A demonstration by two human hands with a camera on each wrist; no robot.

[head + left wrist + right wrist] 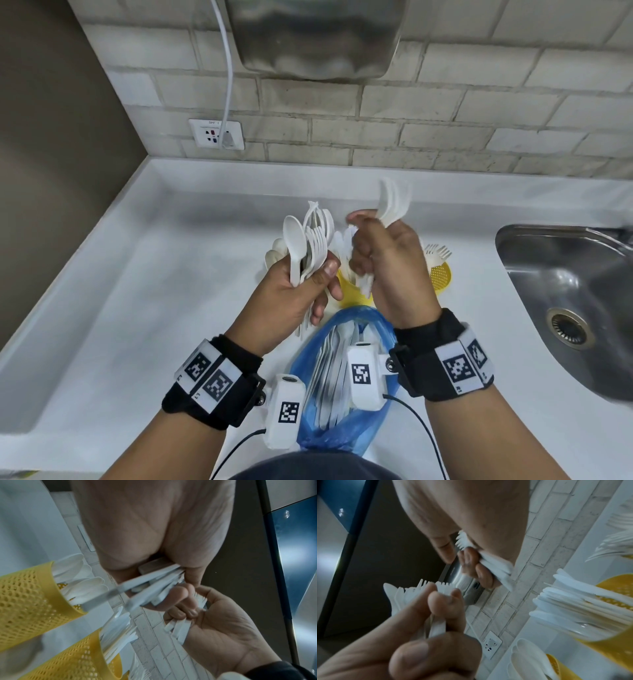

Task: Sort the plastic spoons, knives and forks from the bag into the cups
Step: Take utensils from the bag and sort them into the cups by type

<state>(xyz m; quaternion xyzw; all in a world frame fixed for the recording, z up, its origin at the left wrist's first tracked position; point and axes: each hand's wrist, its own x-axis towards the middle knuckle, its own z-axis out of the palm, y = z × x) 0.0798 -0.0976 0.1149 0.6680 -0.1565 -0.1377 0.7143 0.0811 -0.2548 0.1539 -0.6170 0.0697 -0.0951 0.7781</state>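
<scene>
My left hand (pixel 301 291) grips a fanned bundle of white plastic cutlery (pixel 310 240), a spoon and several forks, above the counter. Close beside it, my right hand (pixel 376 260) pinches a few white forks (pixel 392 205), tines up and handles (pixel 364 282) poking below the fist. Behind the hands stand three yellow mesh cups: one with spoons (pixel 25 601), one with knives (pixel 72 660), one with forks (pixel 442 274). The blue plastic bag (pixel 342 421) lies open between my wrists with more cutlery inside. In the right wrist view the forks (pixel 494 563) sit in curled fingers.
A steel sink (pixel 575 291) is sunk into the white counter (pixel 154 291) at the right. A brick wall with a socket (pixel 216 134) and white cable runs along the back. A metal appliance (pixel 315 37) hangs overhead. Bare counter stretches left.
</scene>
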